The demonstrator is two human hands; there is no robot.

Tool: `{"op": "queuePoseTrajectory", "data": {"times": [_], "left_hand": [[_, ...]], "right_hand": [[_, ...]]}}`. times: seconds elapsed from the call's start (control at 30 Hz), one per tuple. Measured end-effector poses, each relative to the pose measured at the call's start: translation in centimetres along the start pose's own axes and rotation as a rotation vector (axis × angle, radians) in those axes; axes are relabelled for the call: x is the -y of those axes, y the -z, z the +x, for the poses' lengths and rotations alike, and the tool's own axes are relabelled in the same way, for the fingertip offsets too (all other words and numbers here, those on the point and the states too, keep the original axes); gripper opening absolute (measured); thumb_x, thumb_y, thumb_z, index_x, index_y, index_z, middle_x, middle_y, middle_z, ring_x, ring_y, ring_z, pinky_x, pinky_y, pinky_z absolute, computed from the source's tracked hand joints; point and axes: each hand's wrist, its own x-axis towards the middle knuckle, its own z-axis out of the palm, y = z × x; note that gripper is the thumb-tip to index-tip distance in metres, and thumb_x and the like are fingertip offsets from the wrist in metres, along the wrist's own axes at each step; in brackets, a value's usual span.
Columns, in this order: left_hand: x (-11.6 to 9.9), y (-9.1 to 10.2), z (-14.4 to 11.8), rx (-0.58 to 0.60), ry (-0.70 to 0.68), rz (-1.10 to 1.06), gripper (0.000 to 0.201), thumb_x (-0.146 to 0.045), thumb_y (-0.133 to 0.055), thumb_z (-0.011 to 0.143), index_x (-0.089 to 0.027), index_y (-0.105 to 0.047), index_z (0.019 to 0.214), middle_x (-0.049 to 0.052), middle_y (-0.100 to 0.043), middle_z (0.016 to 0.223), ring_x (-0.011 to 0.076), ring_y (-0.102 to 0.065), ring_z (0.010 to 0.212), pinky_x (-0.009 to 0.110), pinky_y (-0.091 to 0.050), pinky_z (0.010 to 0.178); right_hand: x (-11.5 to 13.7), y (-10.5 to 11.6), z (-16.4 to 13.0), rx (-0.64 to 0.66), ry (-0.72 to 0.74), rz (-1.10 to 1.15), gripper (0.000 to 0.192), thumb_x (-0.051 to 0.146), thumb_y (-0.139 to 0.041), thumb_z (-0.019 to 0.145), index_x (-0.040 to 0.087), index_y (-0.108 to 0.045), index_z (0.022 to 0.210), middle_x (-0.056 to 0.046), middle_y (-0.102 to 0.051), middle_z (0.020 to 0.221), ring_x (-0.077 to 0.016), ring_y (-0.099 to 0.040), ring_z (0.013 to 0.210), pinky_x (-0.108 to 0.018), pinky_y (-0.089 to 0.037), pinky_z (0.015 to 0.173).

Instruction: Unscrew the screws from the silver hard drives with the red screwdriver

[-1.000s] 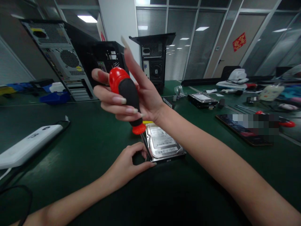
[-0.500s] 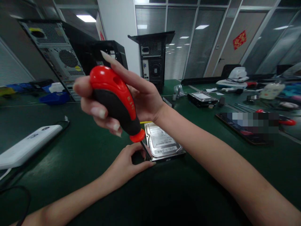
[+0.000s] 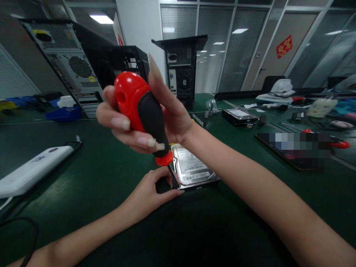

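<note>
A screwdriver [image 3: 151,115] with a thick red and black handle is wrapped in the fingers of my right hand [image 3: 175,118]. It leans, with its shaft running down to the near left corner of a silver hard drive [image 3: 191,167]. The drive lies flat on the green table, label side up, and my right wrist covers part of it. My left hand [image 3: 154,193] grips that same corner between thumb and fingers, close around the screwdriver's tip. The exact seat of the tip is too small to make out.
Behind stand black computer cases [image 3: 182,70]. A second hard drive [image 3: 239,116] lies farther back on the right, near a dark phone-like slab [image 3: 286,152]. To the left are a white power bank [image 3: 36,170] and a blue bin [image 3: 63,114].
The screwdriver's handle has turned about its axis, and my right fingers and thumb have shifted around it. Its tip stays at the drive's corner. My left hand has not moved visibly.
</note>
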Motion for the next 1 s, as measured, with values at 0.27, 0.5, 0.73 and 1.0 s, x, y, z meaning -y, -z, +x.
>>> {"op": "queuePoseTrajectory", "data": {"times": [0.27, 0.5, 0.73, 1.0], "left_hand": [[0.0, 0.2, 0.0, 0.012, -0.035, -0.01, 0.022, -0.035, -0.065, 0.073, -0.016, -0.059, 0.082, 0.003, -0.06, 0.082, 0.02, -0.055, 0.082, 0.032, -0.043, 0.076], [0.1, 0.0, 0.0, 0.017, -0.029, -0.009, 0.023, -0.036, -0.065, 0.074, -0.016, -0.058, 0.083, 0.003, -0.06, 0.084, 0.0205, -0.055, 0.083, 0.032, -0.043, 0.076], [0.1, 0.0, -0.1, 0.001, 0.027, -0.001, 0.026, -0.038, -0.066, 0.072, -0.016, -0.058, 0.084, 0.004, -0.06, 0.085, 0.0214, -0.055, 0.084, 0.033, -0.042, 0.077], [-0.3, 0.2, 0.0, 0.003, -0.011, 0.019, 0.022, -0.036, -0.065, 0.072, -0.016, -0.059, 0.082, 0.003, -0.06, 0.082, 0.0202, -0.055, 0.081, 0.033, -0.043, 0.077]], "right_hand": [[0.5, -0.3, -0.3, -0.153, -0.036, -0.083, 0.059, 0.055, 0.004, 0.087, 0.017, -0.04, 0.099, 0.004, -0.049, 0.063, -0.0058, -0.047, 0.046, -0.015, -0.037, 0.037], [0.4, -0.9, -0.3, -0.221, -0.069, -0.128, 0.072, 0.053, 0.023, 0.082, 0.018, -0.039, 0.089, 0.005, -0.044, 0.061, -0.0046, -0.047, 0.045, -0.015, -0.039, 0.039], [0.5, -1.4, 0.3, -0.183, -0.13, -0.159, 0.067, 0.049, 0.019, 0.086, 0.017, -0.04, 0.093, 0.004, -0.051, 0.064, -0.0062, -0.053, 0.049, -0.018, -0.044, 0.044], [-0.1, -0.5, 0.2, -0.124, -0.102, -0.049, 0.054, 0.058, 0.001, 0.088, 0.018, -0.036, 0.086, 0.006, -0.041, 0.06, -0.0034, -0.045, 0.041, -0.014, -0.039, 0.038]]}}
